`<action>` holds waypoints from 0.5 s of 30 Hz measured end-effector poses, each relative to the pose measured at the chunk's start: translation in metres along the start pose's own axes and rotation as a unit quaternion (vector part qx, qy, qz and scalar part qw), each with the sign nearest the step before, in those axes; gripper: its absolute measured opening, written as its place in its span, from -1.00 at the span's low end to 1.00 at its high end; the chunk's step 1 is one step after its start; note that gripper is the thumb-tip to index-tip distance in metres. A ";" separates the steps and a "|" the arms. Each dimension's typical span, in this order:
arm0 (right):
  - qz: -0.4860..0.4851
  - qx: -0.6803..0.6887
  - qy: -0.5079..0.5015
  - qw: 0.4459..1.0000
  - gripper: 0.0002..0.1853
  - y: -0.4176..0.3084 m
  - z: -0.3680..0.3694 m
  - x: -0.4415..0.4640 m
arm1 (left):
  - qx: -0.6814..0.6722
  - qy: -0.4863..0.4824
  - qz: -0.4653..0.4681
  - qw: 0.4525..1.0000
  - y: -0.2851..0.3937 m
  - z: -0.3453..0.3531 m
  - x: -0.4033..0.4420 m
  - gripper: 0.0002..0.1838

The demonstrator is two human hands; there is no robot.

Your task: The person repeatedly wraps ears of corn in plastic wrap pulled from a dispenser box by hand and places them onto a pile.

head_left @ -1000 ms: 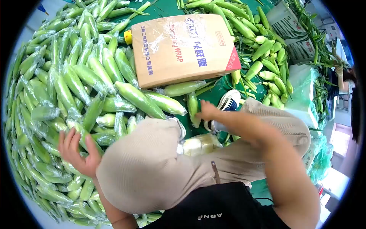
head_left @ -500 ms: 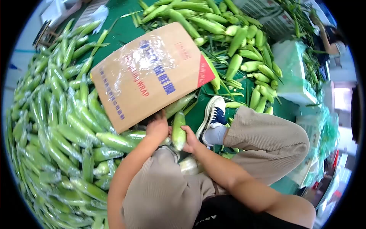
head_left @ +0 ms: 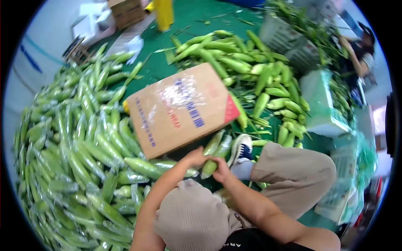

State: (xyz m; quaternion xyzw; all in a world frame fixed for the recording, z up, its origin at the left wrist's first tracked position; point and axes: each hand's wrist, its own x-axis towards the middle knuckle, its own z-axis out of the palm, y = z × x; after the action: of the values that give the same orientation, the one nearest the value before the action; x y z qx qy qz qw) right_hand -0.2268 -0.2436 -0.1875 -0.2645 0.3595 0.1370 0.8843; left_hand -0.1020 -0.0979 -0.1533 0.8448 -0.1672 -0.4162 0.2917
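Between my knees, a green ear of corn (head_left: 208, 168) in its husk is gripped in my right hand (head_left: 221, 169), with fingers curled round its near end. My left hand (head_left: 196, 157) is closed against the same ear from the other side, its fingertips partly hidden. Just beyond the hands, two more ears, one an ear in shiny film (head_left: 225, 146), lean near the carton's edge. A brown cardboard carton (head_left: 167, 138) with "WRAP" printed on it lies in front of my hands.
A large heap of film-wrapped corn (head_left: 83, 154) spreads along the left. Unwrapped corn (head_left: 238, 62) is piled beyond the carton. White crates (head_left: 322, 100) and a sack of husks (head_left: 289, 37) stand at the right, near another person (head_left: 356, 58). My shoe (head_left: 241, 148) is beside the carton.
My left hand has come away from the carton's edge to the ear in my right hand. That ear has tilted. The view has shifted, showing more of the floor ahead.
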 end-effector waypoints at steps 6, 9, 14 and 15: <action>-0.179 -0.077 0.020 0.981 -0.19 -0.045 0.093 -0.110 | -0.192 0.074 0.171 0.964 0.040 -0.048 -0.062 0.02; -0.295 -0.412 -0.031 0.861 -0.09 -0.094 0.150 -0.145 | -0.333 0.081 0.243 0.907 0.093 -0.117 -0.147 -0.03; -0.155 -0.477 -0.347 0.793 -0.41 -0.119 0.341 -0.200 | -0.493 0.393 0.359 0.689 0.084 -0.141 -0.283 0.16; -0.162 -0.484 -0.352 0.784 -0.43 -0.091 0.370 -0.206 | -0.502 0.458 0.357 0.641 0.075 -0.132 -0.312 0.14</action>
State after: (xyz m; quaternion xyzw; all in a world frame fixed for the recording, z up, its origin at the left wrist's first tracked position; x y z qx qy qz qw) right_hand -0.1235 -0.1197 0.2146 -0.6457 -0.1389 0.2310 0.7144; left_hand -0.1860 0.0544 0.1466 0.5259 -0.0655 0.1407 0.8363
